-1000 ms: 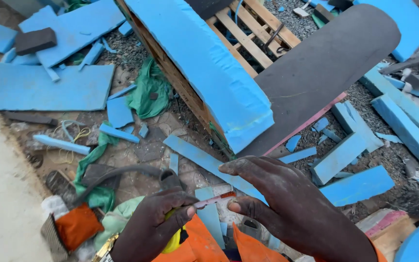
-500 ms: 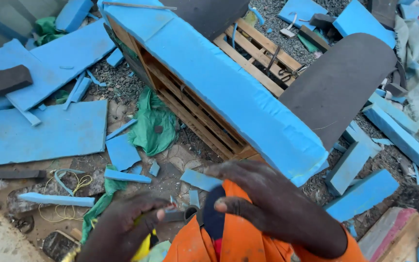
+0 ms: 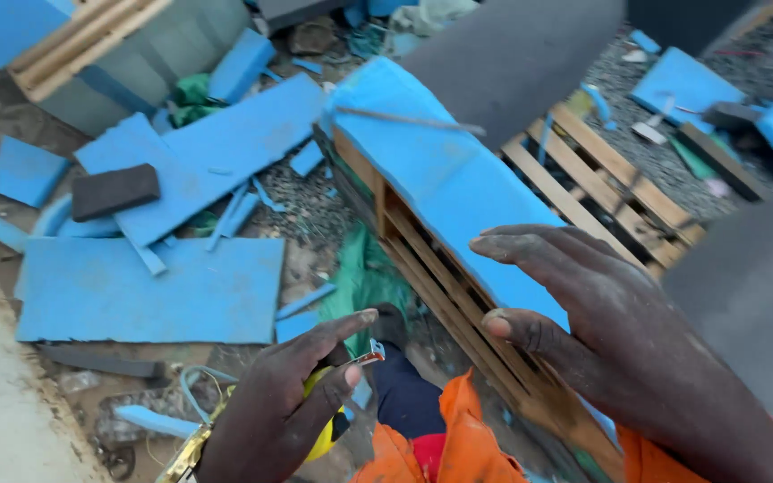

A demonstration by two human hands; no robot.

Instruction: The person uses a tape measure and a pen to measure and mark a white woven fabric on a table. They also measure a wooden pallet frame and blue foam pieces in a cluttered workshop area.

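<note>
My left hand [image 3: 284,402] is curled around a yellow tape measure [image 3: 324,427]. Its metal end tab [image 3: 370,356] sticks out by my thumb and forefinger. My right hand [image 3: 619,349] is held flat with the fingers stretched out and nothing in it, hovering just beside the near edge of a wooden frame [image 3: 458,309]. A slab of blue foam [image 3: 440,179] tops that frame. Whether the right hand touches the foam I cannot tell. My orange trousers [image 3: 467,447] show below the hands.
Grey foam sheets lie behind the frame [image 3: 512,63] and at the right [image 3: 744,295]. A wooden pallet [image 3: 601,179] sits on gravel. Blue foam offcuts [image 3: 154,291] and a dark block [image 3: 114,190] litter the ground at left, with green cloth [image 3: 360,277] near the frame.
My right hand has left the left hand and opened flat toward the foam-topped frame. The view has tilted up and the frame now lies farther right.
</note>
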